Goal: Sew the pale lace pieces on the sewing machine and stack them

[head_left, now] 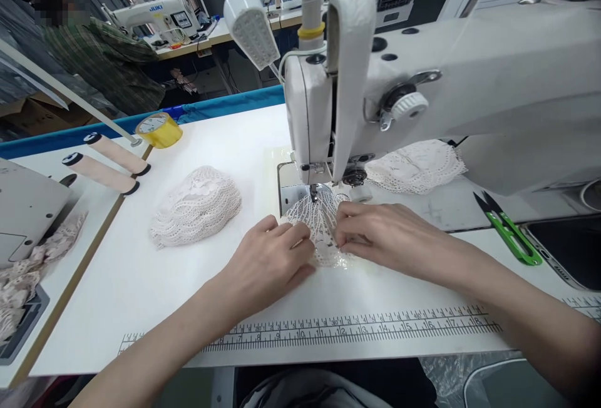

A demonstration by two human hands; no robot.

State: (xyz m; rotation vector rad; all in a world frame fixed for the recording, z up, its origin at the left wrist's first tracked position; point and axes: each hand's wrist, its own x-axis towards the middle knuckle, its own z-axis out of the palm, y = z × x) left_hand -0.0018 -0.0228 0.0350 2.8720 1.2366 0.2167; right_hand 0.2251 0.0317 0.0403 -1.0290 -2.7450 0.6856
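A small piece of white lace (319,226) lies under the presser foot (313,194) of a white sewing machine (422,82). My left hand (270,261) rests on the lace's left edge, fingers curled and pressed down on it. My right hand (380,233) pinches the lace's right edge just in front of the needle. Both hands sit on the white table (188,283), close together.
A pile of white lace pieces (195,206) lies left of the machine, another pile (416,167) behind its arm. Green thread snips (509,229) lie at right. A yellow tape roll (158,129) and two thread cones (106,164) stand at left. A person sits at back left.
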